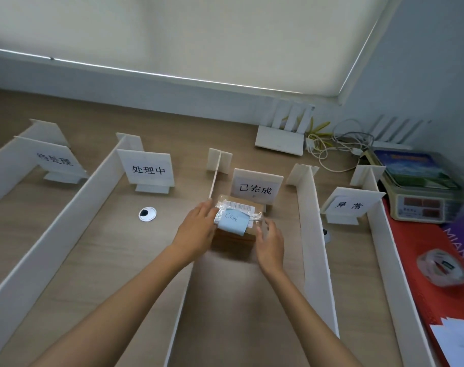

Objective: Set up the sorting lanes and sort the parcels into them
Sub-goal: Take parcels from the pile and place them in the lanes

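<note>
A brown cardboard parcel point(236, 242) with a barcode label and a light blue note on top sits in the third lane, just in front of the sign 已完成 point(256, 187). My left hand point(197, 229) presses against its left side. My right hand point(270, 241) is at its right side, fingers spread and touching or nearly touching the box. White foam-board dividers point(313, 234) form several lanes on the wooden table. Other lane signs read 待处理 point(56, 158), 处理中 point(148, 169) and 异常 point(348, 205).
A white router point(281, 140) and tangled cables point(339, 144) lie at the back. A scale with a book on it point(421, 197) stands at the right, above a red mat point(421, 250) with a tape roll point(441, 267) and white papers point(455, 343). A cable grommet point(147, 214) sits in the second lane.
</note>
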### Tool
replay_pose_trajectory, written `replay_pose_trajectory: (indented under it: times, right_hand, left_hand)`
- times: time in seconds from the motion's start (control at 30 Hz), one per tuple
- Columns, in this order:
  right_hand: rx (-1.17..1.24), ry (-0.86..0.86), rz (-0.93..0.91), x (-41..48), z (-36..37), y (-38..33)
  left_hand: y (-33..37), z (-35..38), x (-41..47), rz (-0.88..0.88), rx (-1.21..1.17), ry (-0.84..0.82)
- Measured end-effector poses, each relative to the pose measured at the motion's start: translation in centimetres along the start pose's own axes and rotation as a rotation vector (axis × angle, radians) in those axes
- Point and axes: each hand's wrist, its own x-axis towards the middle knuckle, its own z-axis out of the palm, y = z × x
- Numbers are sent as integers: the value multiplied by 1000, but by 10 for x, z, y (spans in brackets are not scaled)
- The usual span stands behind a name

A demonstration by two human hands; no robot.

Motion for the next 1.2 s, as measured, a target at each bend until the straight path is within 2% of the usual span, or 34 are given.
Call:
replay_pose_trajectory:
  times: [0.3, 0.67, 0.9, 1.07, 1.2]
  right_hand:
    - [-46, -147, -405, -180, 15, -96]
    - [0, -419, -789, -461, 121, -242]
    - [-31, -593, -906, -566, 177, -304]
    - [19, -691, -899, -592, 224, -347]
    - [72, -752, -817, -600, 277, -382]
  left_hand:
    - [-65, -126, -189, -119, -97, 235]
    - [-193, -271, -540, -520, -90, 518]
    - [-244, -311, -676, -763, -127, 648]
    - [-292, -321, -717, -846, -172, 709]
    - [-347, -332, -728, -856, -194, 729]
